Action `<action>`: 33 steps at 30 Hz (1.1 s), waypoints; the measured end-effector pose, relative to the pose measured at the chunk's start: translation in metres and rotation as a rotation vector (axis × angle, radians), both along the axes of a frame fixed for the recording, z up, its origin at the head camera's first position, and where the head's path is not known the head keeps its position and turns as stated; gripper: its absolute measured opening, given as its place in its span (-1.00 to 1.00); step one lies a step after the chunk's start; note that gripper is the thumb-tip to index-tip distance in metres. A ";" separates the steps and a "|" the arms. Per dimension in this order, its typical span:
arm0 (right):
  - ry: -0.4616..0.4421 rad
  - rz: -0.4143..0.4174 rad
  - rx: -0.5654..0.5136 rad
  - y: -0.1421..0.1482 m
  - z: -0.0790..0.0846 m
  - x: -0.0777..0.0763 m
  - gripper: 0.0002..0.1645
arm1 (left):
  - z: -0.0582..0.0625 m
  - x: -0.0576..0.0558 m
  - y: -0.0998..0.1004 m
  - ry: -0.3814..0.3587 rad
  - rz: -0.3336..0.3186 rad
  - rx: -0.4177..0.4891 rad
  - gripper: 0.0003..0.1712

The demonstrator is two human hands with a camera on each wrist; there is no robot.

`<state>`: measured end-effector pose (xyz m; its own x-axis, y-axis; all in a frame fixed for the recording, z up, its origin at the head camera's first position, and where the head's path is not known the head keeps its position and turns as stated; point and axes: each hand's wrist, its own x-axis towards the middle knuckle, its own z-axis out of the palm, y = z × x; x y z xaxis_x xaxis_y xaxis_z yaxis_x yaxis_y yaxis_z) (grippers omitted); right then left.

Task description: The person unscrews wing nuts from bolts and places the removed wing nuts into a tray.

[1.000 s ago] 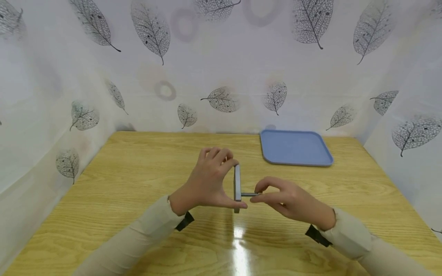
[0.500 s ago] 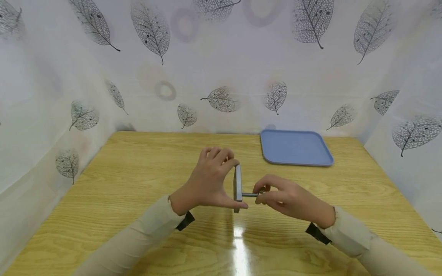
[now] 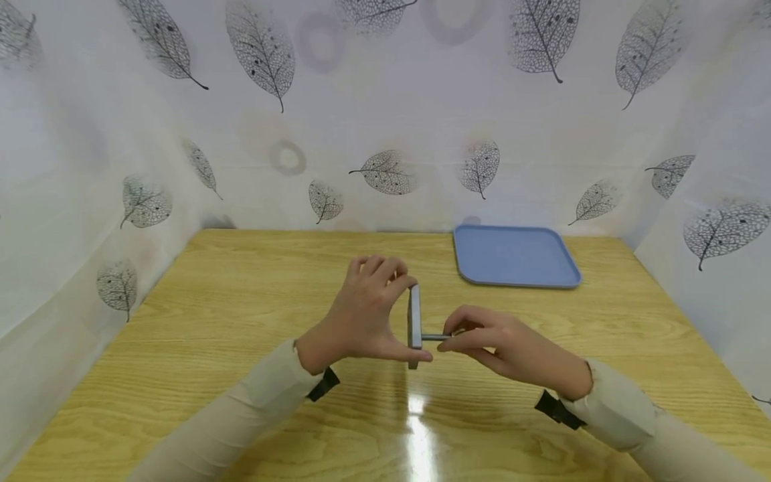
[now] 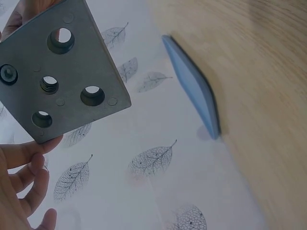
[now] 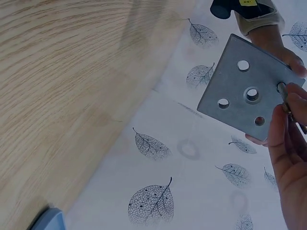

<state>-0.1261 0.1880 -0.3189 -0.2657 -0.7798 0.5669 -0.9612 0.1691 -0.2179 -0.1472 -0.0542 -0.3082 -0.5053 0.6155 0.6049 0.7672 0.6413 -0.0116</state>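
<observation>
My left hand [image 3: 364, 314] grips a square grey metal plate [image 3: 414, 318] by opposite edges, thumb low and fingers high. It is held upright above the table. Several round holes pass through the plate [image 4: 62, 72] in the left wrist view, one of them threaded. What looks like a socket-headed bolt [image 4: 8, 74] fills the hole at the left. Its thin shank [image 3: 435, 337] sticks out rightward from the plate. The thumb and fingers of my right hand [image 3: 508, 345] pinch the shank's outer end. Something small and shiny there [image 5: 289, 111] is mostly hidden by the fingers.
A blue tray [image 3: 517, 256] lies at the back right of the wooden table [image 3: 253, 288]. White cloth with leaf prints [image 3: 241, 167] hangs behind the table and along both sides. Dark straps [image 3: 559, 410] sit at the wrists.
The right thumb and fingertips slid a little along each other at the bolt's end, first outward, then back toward the plate. The left hand and the plate have stayed nearly still.
</observation>
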 end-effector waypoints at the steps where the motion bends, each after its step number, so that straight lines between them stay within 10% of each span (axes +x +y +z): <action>1: 0.008 -0.001 -0.010 0.000 0.000 0.000 -0.70 | 0.000 0.000 0.000 -0.001 0.000 0.000 0.02; 16: 0.212 0.011 -0.169 -0.005 -0.004 -0.001 -0.79 | 0.000 0.000 0.000 0.009 0.004 -0.008 0.02; 33: -0.131 0.054 0.011 0.000 -0.001 0.001 -0.91 | -0.002 -0.001 0.000 0.018 0.003 -0.005 0.01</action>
<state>-0.1251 0.1884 -0.3202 -0.2944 -0.8008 0.5215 -0.9324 0.1210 -0.3404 -0.1480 -0.0546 -0.3101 -0.4962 0.6170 0.6107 0.7648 0.6436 -0.0288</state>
